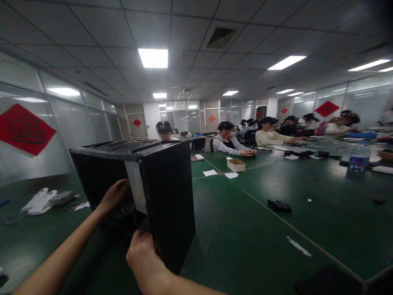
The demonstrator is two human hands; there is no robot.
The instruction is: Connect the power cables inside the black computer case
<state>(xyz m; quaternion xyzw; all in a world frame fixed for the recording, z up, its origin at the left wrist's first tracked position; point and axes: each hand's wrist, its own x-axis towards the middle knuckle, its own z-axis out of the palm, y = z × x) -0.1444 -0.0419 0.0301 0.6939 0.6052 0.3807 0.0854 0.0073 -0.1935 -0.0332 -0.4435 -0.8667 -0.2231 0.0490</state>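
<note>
A black computer case [170, 196] stands upright on the green table in front of me, its near side open. Inside, at the upper right, is a metal box with a white label [136, 186], which looks like a power supply. My left hand [116, 196] reaches into the case beside this box; its fingertips are hidden behind it. Some cables [128, 209] hang just below that hand. Lower down, my right hand [141, 249] is closed at the inner right edge of the case, below the labelled box. Whatever its curled fingers grip is hidden.
On the left lie a white plastic bag [39, 201] and a grey box [63, 198]. To the right are an open carton [236, 165], black parts [279, 205], a paper scrap [299, 246] and a water bottle [359, 155]. Several people sit around the far tables.
</note>
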